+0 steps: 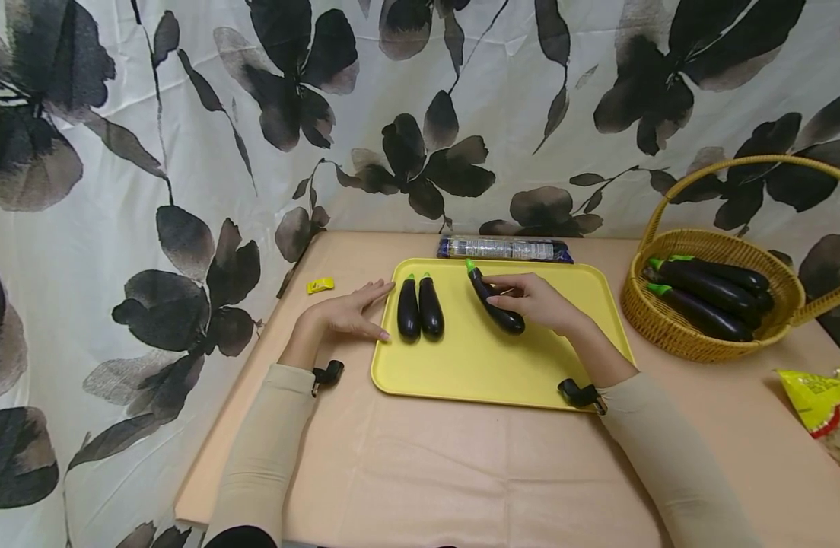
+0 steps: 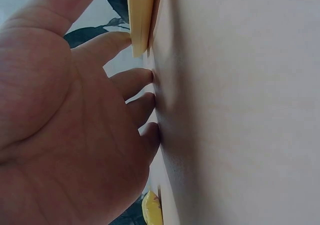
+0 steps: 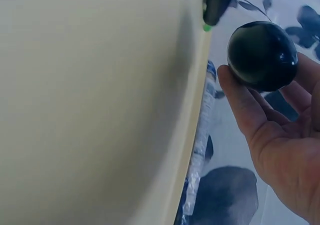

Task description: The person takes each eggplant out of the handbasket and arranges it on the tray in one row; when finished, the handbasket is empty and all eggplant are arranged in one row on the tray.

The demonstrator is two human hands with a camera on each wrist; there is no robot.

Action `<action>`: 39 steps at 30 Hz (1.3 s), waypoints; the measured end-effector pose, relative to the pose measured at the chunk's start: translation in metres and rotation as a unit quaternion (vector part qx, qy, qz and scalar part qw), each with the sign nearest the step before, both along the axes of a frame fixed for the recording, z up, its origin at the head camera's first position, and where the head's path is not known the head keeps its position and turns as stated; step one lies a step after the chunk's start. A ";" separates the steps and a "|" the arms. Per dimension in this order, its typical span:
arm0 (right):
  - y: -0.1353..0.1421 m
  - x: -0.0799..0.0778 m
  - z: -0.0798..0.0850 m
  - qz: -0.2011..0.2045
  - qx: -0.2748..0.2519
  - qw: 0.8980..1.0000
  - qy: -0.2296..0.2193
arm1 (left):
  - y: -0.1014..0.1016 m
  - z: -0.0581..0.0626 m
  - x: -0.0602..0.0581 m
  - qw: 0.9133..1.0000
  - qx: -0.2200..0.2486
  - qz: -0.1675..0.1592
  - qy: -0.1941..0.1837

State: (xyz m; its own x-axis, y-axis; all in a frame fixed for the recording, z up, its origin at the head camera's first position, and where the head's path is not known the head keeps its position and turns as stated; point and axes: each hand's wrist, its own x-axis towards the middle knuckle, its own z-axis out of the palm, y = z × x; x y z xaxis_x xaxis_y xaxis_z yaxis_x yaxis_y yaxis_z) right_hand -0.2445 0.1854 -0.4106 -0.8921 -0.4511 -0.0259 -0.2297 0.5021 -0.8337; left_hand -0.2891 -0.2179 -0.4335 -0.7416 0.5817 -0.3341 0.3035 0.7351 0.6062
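Observation:
Between thumb and fingers, my right hand (image 1: 535,299) grips a dark eggplant (image 1: 494,304) with a green stem over the middle of the yellow tray (image 1: 461,373). In the right wrist view the rounded end of this eggplant (image 3: 262,56) faces the camera, clear of the tray surface. Two more eggplants, one (image 1: 408,308) beside the other (image 1: 431,307), lie side by side at the tray's left. My left hand (image 1: 346,310) has its fingers spread at the tray's left edge. In the left wrist view the palm (image 2: 75,115) shows, fingertips at the tray edge and table.
A wicker basket (image 1: 687,350) with a tall handle holds several eggplants at the right. Behind the tray lies a long clear-and-blue package (image 1: 505,249). A small yellow packet (image 1: 320,285) sits left of the tray, and a yellow bag (image 1: 820,403) at the right edge.

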 end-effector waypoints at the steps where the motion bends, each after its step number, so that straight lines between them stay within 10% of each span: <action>1: -0.003 0.000 0.000 0.001 0.007 1.000 -0.002 | 0.000 0.000 0.000 1.000 0.000 0.001 -0.001; 19: -0.036 -0.014 -0.012 0.052 0.124 0.990 0.045 | 0.000 -0.003 0.001 1.000 0.000 0.006 -0.003; 39: -0.044 -0.012 -0.008 0.053 0.126 0.990 0.044 | 0.000 -0.002 0.000 1.000 -0.001 0.012 -0.011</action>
